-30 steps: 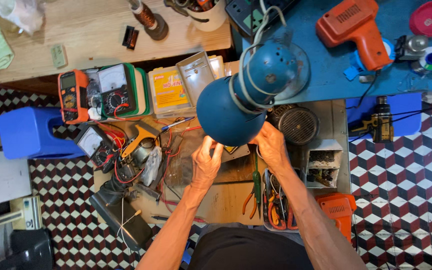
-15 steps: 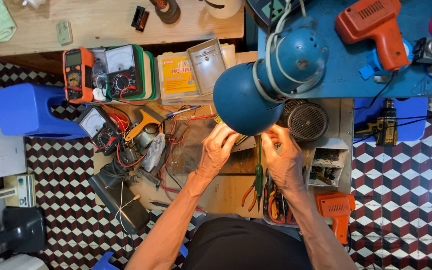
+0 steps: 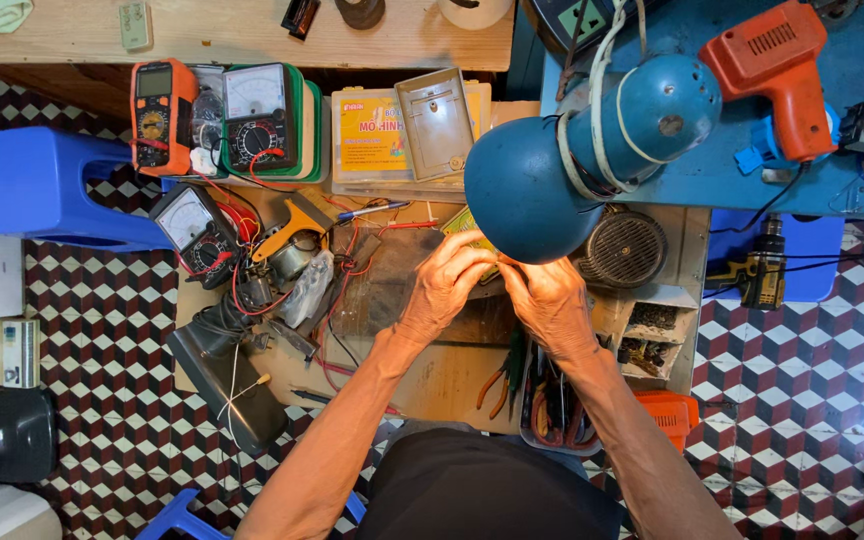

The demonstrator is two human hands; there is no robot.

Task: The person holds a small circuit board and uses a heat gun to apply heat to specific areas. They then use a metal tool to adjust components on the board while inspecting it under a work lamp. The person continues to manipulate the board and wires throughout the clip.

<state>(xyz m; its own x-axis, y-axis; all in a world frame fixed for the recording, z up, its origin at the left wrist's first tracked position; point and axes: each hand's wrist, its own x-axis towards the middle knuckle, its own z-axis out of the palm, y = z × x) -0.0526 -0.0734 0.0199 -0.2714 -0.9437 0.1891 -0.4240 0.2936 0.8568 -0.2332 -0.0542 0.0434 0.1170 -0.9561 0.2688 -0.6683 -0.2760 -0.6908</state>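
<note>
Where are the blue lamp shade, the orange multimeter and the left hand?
blue lamp shade (image 3: 524, 195), head view, on the dome's outer surface.
orange multimeter (image 3: 155, 115), head view, on its dial face.
left hand (image 3: 447, 285), head view, on the back of the hand.

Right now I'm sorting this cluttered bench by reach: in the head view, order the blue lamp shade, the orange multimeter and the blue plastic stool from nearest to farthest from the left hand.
1. Blue lamp shade: just above the left hand, to its right.
2. Orange multimeter: upper left, beside the other meters.
3. Blue plastic stool: far left, off the bench, over the chequered floor.
</note>
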